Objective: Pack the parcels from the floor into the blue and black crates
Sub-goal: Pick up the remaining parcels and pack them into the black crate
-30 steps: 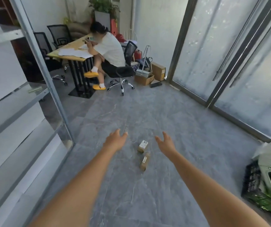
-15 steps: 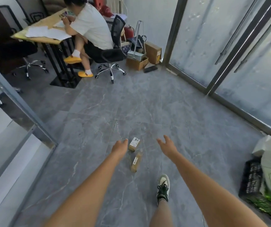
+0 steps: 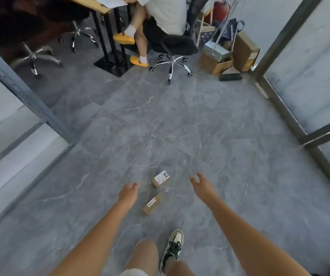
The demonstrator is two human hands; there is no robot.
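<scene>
- Both your hands are empty w/ fingers spread: left hand [image 3: 128, 193], right hand [image 3: 202, 186]; 2 parcels lie on the floor [image 3: 229, 156] between them.
- Far parcel [image 3: 161, 178] and near parcel [image 3: 153, 203] sit apart; a 1-hand grab could drop 1.
- Your shoe [image 3: 173, 248] is near, so you might kick 1.

Bare grey marbled floor tile [image 3: 210, 124] lay open all around two small brown cardboard parcels, the farther parcel [image 3: 161, 178] and the nearer parcel [image 3: 153, 204] set apart from each other with a strip of floor between them. My left hand [image 3: 128, 193] hung just beside the nearer one, my right hand [image 3: 203, 188] wider off, nothing between either and the boxes. My white-and-black laced sneaker [image 3: 172, 248] stood behind them; the black swivel office chair [image 3: 172, 46] stayed well apart.
</scene>
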